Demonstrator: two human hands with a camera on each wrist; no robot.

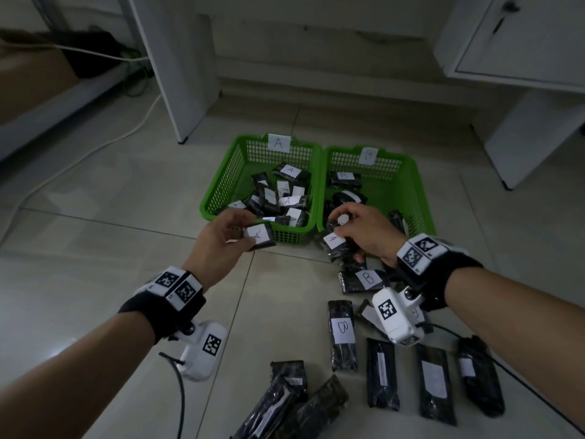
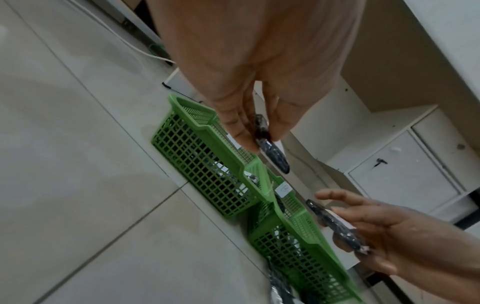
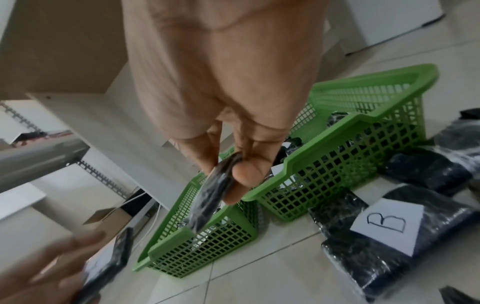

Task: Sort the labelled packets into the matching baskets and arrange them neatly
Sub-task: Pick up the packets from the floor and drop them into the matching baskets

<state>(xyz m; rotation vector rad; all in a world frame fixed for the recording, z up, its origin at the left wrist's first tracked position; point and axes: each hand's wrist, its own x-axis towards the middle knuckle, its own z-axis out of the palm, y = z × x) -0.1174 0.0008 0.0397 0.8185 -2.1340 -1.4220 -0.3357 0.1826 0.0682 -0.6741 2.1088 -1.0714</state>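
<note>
Two green baskets sit side by side on the tiled floor, and I hold a dark packet in each of my hands.

My left hand [image 1: 221, 236] pinches a packet marked A [image 1: 259, 237] between thumb and fingers, just at the near rim of the A basket [image 1: 221, 182], which already holds a loose heap of A packets. My right hand [image 1: 364, 229] pinches another dark packet [image 3: 207, 197] by its end, in front of the B basket [image 1: 414, 198]; I cannot read its label. Under that hand an A packet [image 1: 334, 240] lies on the floor against the B basket's near wall. Nearer to me, B packets [image 1: 343, 331] and several more lie scattered on the floor [image 1: 95, 232].
</note>
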